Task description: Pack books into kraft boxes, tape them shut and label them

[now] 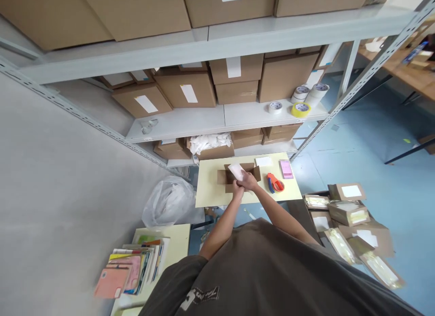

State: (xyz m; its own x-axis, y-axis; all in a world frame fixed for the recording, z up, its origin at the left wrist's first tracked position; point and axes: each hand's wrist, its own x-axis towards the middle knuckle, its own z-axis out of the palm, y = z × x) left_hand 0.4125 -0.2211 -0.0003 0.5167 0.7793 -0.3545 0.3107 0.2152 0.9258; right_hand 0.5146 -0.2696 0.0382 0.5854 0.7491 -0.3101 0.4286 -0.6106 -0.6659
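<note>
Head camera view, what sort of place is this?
Probably a packing area in a storeroom: cardboard cartons stand on metal shelving, a tape dispenser lies beside an open carton, and taped parcels are heaped at right.

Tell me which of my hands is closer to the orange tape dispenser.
Right. Your right hand is left of the orange tape dispenser, apart from it. Your left hand is beside the right one, farther left from the dispenser.
</note>
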